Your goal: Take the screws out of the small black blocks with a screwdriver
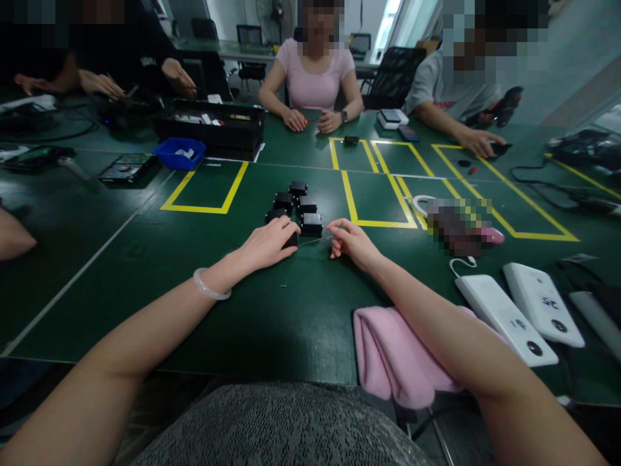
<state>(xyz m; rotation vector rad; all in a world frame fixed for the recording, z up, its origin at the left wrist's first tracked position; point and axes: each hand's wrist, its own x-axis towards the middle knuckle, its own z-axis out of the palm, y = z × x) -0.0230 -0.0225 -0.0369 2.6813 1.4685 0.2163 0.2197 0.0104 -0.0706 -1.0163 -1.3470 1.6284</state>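
Illumination is dim and cool, brightest at the pale strip [389, 22] at the back, with faint sheen on the bench [320, 330], deep shadow below its near edge and at upper left, wide-angle stretching toward the borders, some softness, and pixelated blocks masking several patches.

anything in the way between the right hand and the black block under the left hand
Nothing visible is; only the thin rod in the right hand spans the gap toward the black block under the left hand. The nearest other block sits just beyond that line.
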